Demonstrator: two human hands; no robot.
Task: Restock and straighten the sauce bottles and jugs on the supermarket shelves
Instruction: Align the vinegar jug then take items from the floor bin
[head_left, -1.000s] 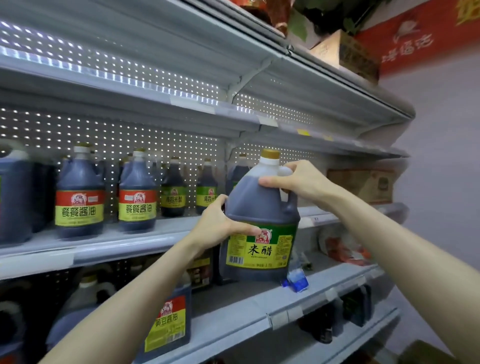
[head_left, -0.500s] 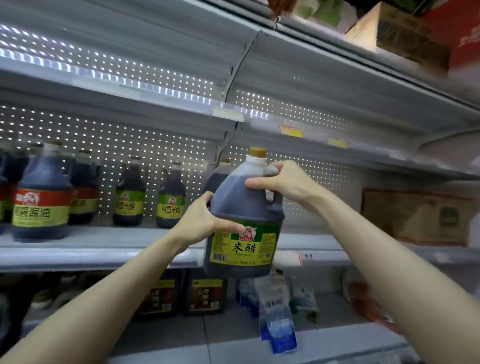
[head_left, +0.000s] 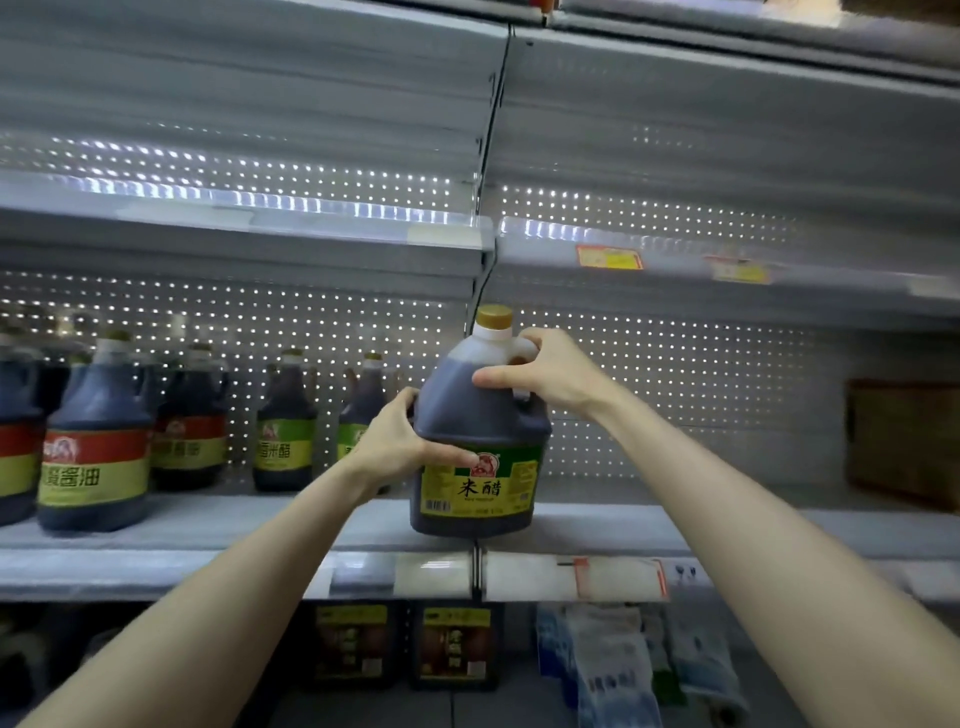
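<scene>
The person is placing a dark vinegar jug (head_left: 478, 415) on the middle shelf (head_left: 675, 525), and by the look of it this is the set-down step of restocking. The jug is standing upright at the shelf's front edge, right over the seam between two shelf sections, with its green and yellow label (head_left: 478, 488) facing outward. Whether its base is already bearing fully on the shelf cannot be told. The left hand (head_left: 400, 447) is gripping the jug's left side, thumb lying across the front just above the label. The right hand (head_left: 545, 374) is gripping the shoulder and the handle (head_left: 519, 349) below the yellow cap (head_left: 494, 316), fingers curled over the top. To the left, red-banded jugs (head_left: 98, 447) and green-labelled bottles (head_left: 284, 431) are standing in rows further back on the same shelf. A cardboard box (head_left: 904, 441) is sitting well apart at the far right. The next move probably calls for sliding the jug back from the edge and leftward until it is lining up beside the green-labelled bottles, label square to the front. Both hands should be letting go only once the base is sitting flat.
</scene>
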